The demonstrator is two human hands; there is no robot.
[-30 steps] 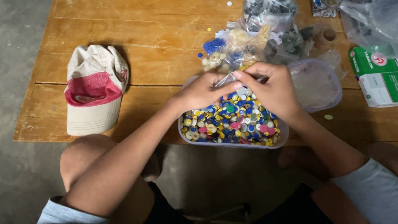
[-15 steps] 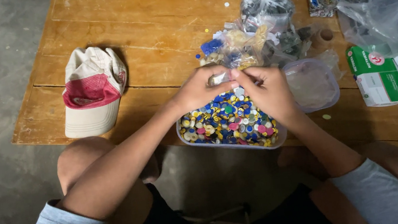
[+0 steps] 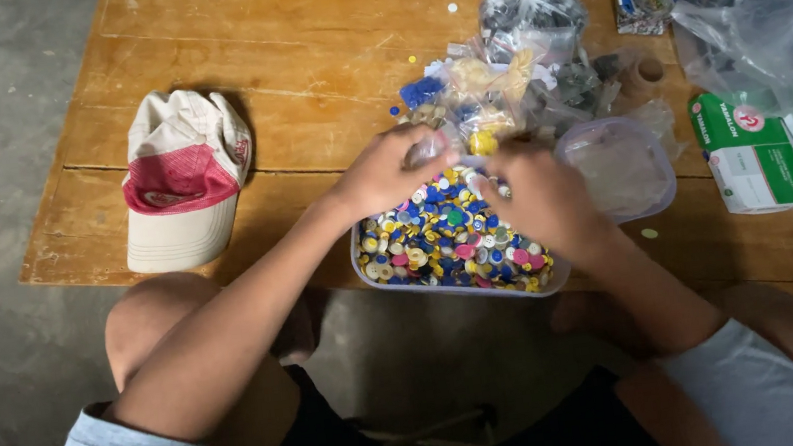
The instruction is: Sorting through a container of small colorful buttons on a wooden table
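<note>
Item 1, my left hand [image 3: 388, 169]: fingers curled together at the far rim of the tub, tips touching a small clear packet [image 3: 428, 147]; I cannot tell whether they truly pinch it.

Item 2, my right hand [image 3: 540, 200]: back of hand to the camera, fingers bent down over the tub's right half; the tips are hidden, so I cannot tell their grip.

Item 3, clear plastic tub [image 3: 455, 286]: at the near edge of the table, directly under both hands, partly overhanging the edge.

Item 4, small round caps [image 3: 439, 238]: fill the tub; blue, yellow, white, pink, green.

Item 5, tub lid [image 3: 622, 170]: clear, just right of the tub, touching it.

Item 6, heap of small clear bags [image 3: 523, 66]: just beyond the hands, mixed small parts inside.

Item 7, wooden table [image 3: 295, 54]: bears all of the above.

Item 8, red-and-cream cap [image 3: 181, 179]: left, well apart from the tub.

Item 9, large clear bag [image 3: 763, 6]: far right corner.

Item 10, green-and-white boxes [image 3: 762, 158]: right edge, below that bag.
</note>
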